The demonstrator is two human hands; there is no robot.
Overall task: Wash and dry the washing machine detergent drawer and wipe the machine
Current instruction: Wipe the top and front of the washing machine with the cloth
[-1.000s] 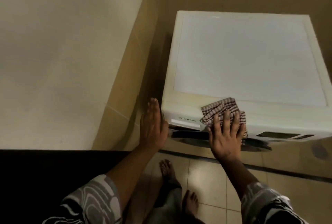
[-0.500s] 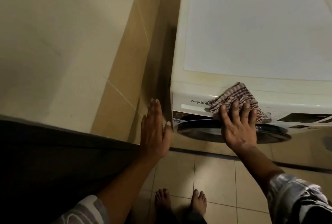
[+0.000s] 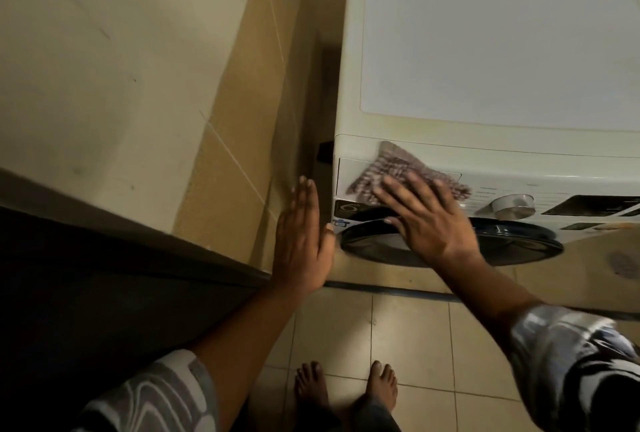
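Detergent drawer (image 3: 349,173), closed, at the washing machine's (image 3: 502,50) upper-left front. Right hand (image 3: 429,220), fingers spread flat, presses a checked cloth (image 3: 391,168) on it; left hand (image 3: 301,241), fingers together, seems to touch the machine's corner. A wide sweep could turn the dial (image 3: 512,206).

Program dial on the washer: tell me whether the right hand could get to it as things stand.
Probably yes. The right hand presses the cloth flat on the control panel, just beside the dial, and nothing stands between them.

6 on black sticker (image 3: 349,208), washing machine (image 3: 485,50) front, panel lettering (image 3: 485,191) blurred
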